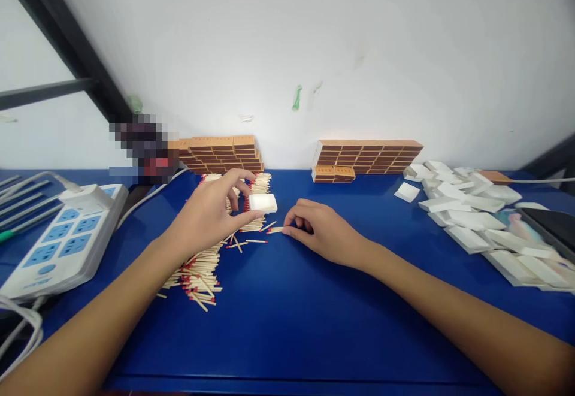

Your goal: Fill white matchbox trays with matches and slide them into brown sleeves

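Observation:
My left hand (211, 213) pinches a small white matchbox tray (263, 203) between thumb and fingers, just above a long heap of red-tipped matches (202, 264) on the blue table (287, 324). My right hand (321, 231) rests on the table to the right of the tray. Its fingers are curled and its fingertips press on a few loose matches (275, 229) lying beside the heap.
Two stacks of orange-brown matchbox sleeves stand against the white wall, one at the middle left (224, 153) and one at the middle right (366, 157). Several white trays (471, 216) are piled at the right. A white and blue power strip (63, 237) lies at the left.

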The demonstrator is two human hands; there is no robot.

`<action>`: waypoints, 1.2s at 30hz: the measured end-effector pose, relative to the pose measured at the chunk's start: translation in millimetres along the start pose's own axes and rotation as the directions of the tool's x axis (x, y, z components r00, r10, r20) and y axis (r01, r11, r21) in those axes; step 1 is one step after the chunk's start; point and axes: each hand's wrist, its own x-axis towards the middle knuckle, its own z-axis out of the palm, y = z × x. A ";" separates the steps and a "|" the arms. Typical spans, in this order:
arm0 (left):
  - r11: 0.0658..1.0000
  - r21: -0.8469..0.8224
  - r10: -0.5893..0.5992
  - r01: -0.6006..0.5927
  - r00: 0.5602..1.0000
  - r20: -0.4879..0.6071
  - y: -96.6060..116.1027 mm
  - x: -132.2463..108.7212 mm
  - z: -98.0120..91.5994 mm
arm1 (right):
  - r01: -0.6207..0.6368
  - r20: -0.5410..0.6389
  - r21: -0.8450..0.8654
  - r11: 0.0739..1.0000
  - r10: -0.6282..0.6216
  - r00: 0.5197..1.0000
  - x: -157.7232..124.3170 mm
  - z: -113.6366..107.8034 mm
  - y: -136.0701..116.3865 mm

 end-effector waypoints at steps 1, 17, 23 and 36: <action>1.000 0.008 -0.007 0.007 1.000 0.007 -0.9 -0.2 3.1 | -0.005 0.018 -0.011 1.000 0.005 1.000 -0.5 -0.5 -0.4; 1.000 -0.003 -0.012 0.012 0.992 0.123 5.3 -8.6 23.0 | -0.060 0.089 -0.046 0.997 0.063 0.994 -11.8 -41.4 30.1; 0.999 -0.030 -0.027 0.033 0.985 0.171 8.5 -10.6 26.0 | -0.036 0.114 -0.039 0.999 0.040 0.993 -14.3 -39.1 19.6; 1.000 0.020 0.010 -0.013 0.986 0.169 9.2 -12.9 28.9 | 0.000 0.083 -0.094 0.996 0.008 0.996 -18.4 -43.1 16.8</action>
